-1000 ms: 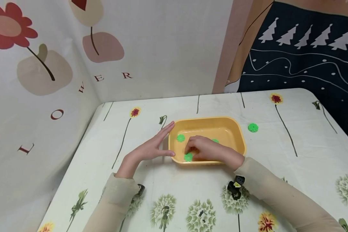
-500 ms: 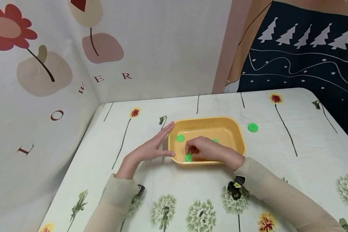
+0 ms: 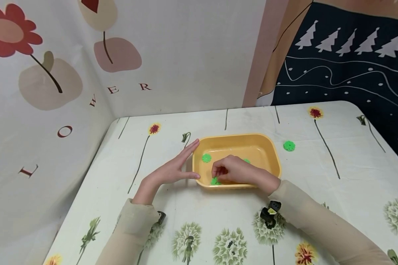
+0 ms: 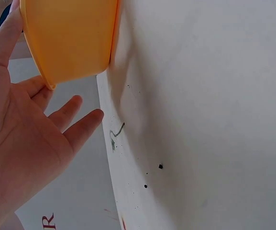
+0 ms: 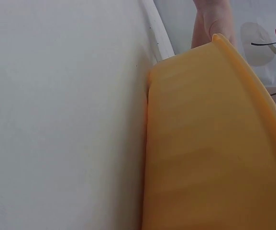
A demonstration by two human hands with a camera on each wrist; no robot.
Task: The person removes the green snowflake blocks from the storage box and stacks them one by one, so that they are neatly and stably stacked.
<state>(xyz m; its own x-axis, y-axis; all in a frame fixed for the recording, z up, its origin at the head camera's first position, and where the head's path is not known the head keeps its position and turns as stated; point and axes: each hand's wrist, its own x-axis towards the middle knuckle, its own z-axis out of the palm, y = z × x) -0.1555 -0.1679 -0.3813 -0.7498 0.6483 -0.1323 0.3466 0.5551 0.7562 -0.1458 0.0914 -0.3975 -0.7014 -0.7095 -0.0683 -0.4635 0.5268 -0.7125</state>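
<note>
A yellow plastic tray (image 3: 236,135) stands on the table. My left hand (image 3: 168,170) is spread at its left end, thumb and a fingertip against the rim; in the left wrist view the fingers of that hand (image 4: 32,129) are fairly straight. Inside the tray, my right hand (image 3: 233,169) has curled fingers and pinches a small green notched disc (image 3: 215,181) by the front wall. Another green disc (image 3: 206,158) lies at the tray's left side, and a third green disc (image 3: 247,161) is partly covered by the right hand. The right wrist view shows only the tray's outer wall (image 5: 209,143), hiding my right fingers.
One more green disc (image 3: 289,145) lies on the flower-printed tablecloth (image 3: 318,206), right of the tray. A pale fabric wall (image 3: 185,55) rises behind and to the left. A dark cloth with white trees (image 3: 348,73) hangs at the back right.
The green disc at my right fingertips has shifted slightly and looks more tilted, and those fingers have moved a little. My left hand and the tray stay in place.
</note>
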